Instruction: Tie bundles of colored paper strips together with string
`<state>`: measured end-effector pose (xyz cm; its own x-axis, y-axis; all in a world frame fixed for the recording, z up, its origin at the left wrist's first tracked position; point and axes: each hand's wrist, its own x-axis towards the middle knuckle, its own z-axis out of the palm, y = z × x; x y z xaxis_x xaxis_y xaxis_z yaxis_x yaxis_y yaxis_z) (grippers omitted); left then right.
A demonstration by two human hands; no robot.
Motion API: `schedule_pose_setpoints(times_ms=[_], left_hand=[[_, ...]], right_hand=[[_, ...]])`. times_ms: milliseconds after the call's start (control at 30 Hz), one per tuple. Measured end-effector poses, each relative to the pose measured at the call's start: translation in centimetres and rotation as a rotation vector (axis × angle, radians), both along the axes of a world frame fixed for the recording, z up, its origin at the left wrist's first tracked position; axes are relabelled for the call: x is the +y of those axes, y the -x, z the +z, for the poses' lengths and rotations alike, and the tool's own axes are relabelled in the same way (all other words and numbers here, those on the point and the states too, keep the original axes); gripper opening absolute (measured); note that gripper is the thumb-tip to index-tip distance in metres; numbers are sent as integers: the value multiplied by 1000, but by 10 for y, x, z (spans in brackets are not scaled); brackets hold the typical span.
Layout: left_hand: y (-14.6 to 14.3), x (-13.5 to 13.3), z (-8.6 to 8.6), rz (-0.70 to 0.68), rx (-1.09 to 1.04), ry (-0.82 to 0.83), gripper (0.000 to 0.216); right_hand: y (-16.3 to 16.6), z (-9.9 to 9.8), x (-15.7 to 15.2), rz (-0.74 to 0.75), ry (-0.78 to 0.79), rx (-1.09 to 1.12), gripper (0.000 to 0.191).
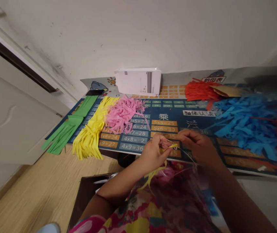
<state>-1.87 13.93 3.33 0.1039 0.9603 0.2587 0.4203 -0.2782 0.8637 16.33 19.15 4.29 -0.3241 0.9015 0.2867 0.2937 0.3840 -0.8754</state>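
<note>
Two hands met over the desk [162, 108]: the left hand [155, 149] had its fingers pinched on a yellow strip [173, 146]; whether the right hand [199, 145] gripped the thin string [187, 153] I couldn't tell. Papery, the strip looked light, soft, easily torn, best pinched near its end. "5x5=25", "4x9=36" and "乘" were readable on the desk.

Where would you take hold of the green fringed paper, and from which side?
Probably by the flat middle band of the green fringed paper, from above and the picture's left: it lies flat, its loose strips fan out at the near end, and yellow fringed paper sits close on its right.
</note>
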Motion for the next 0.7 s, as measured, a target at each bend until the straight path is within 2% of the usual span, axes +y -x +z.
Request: schedule_pose_setpoints(times_ms=[133,267,367,500,567,633,700], left_hand=[[-1,-1,0,8,-37,32,24],[0,-1,-4,14,-106,42,24],[-1,-1,-6,33,-48,19,22],[-5,1,-9,23,84,-46,20],[-6,2,-10,20,119,-59,20],[-7,3,-10,30,123,-54,21],[-7,3,-9,27,89,-23,21]], right_hand=[[-8,10,-5,77,31,-122,20],[-10,2,-18,41,150,-59,29],[-11,-9,-21,21,32,-40,30],[-6,-12,-17,47,-241,-181,14],[-2,-12,-15,55,-306,-247,17],[0,-10,-13,47,-294,-274,19],[-1,-5,-12,35,-174,-194,18]])
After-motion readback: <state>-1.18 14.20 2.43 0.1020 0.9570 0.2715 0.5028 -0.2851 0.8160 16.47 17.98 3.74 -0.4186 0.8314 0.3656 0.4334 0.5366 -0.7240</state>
